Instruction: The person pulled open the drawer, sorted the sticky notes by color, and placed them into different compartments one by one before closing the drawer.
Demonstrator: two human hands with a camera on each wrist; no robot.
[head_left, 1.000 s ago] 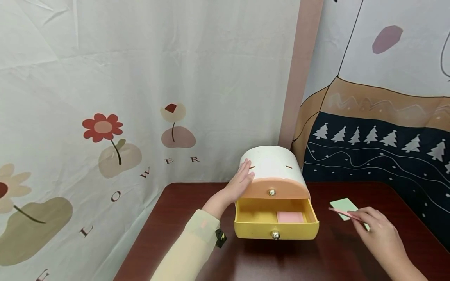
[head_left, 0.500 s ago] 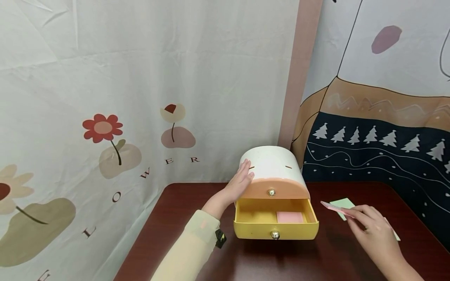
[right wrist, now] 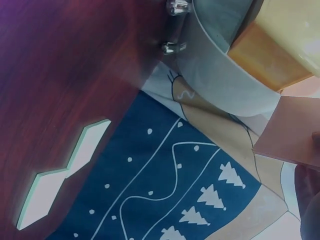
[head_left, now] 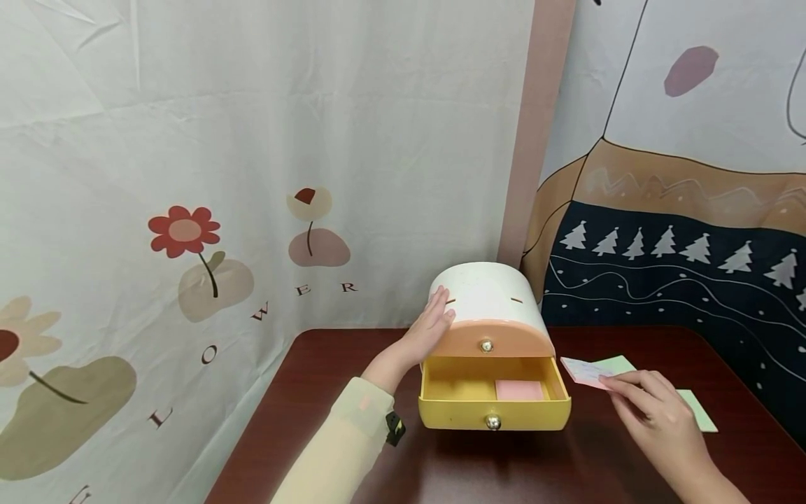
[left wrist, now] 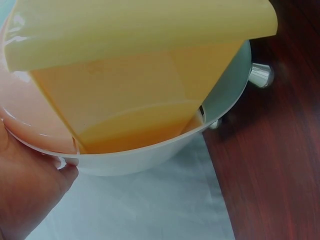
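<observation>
A small drawer cabinet (head_left: 486,283) with a rounded white top and a peach upper drawer (head_left: 460,341) stands on the table. Its yellow lower drawer (head_left: 462,414) is pulled out, and a pink sticky note pad (head_left: 519,390) lies inside at the right. My left hand (head_left: 428,332) rests on the cabinet's front left edge, fingers extended. Between thumb and fingers my right hand (head_left: 658,413) pinches a second pink sticky note pad (head_left: 581,371), held just right of the open drawer. In the right wrist view this held pad (right wrist: 287,130) overlaps the cabinet's edge.
Two green sticky note pads lie on the dark red table (head_left: 352,357) to the right: one pad (head_left: 617,364) behind the held pink one, another pad (head_left: 697,411) partly behind my right hand. A printed cloth (head_left: 667,280) hangs behind the table.
My right hand has moved left toward the drawer, and the pink pad in it has turned so its broad face shows. More of the nearer green pad is uncovered. My left hand stays put.
</observation>
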